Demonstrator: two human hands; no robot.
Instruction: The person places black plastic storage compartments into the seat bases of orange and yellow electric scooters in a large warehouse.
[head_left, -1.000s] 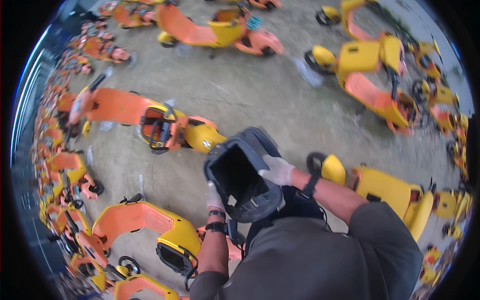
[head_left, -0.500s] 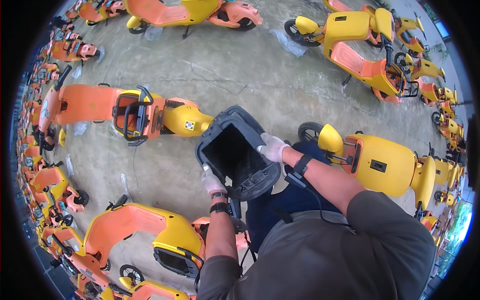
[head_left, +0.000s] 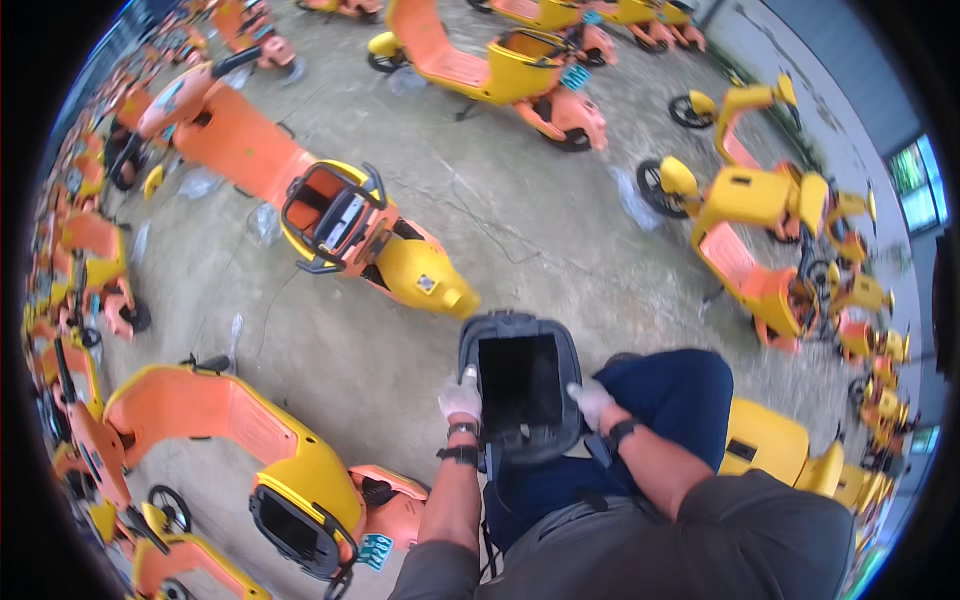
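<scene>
Between my two hands hangs a black, rounded-rectangular plastic scooter tub (head_left: 515,326), with a raised rim and a dark hollow facing up. My left hand (head_left: 461,397) wears a pale glove and grips the left rim, thumb on top. The right rim is held by my right hand (head_left: 592,403), also in a pale glove; its fingers underneath are hidden. Just beyond the tub lies the yellow tail (head_left: 425,278) of an orange and yellow scooter. Its seat opening (head_left: 326,190) is uncovered, showing an orange hollow with a black rail around it.
A second scooter (head_left: 222,405) stands at the near left, with a black-framed opening (head_left: 297,530). Behind my right arm is a yellow scooter body (head_left: 765,437). More scooters stand in rows around the concrete floor (head_left: 540,220). Clear plastic wrap (head_left: 634,200) lies by a wheel at right.
My view has swung round, so the scooters appear shifted and turned. The tub sits lower and more upright in view, no longer tilted sideways. Both hands still hold it.
</scene>
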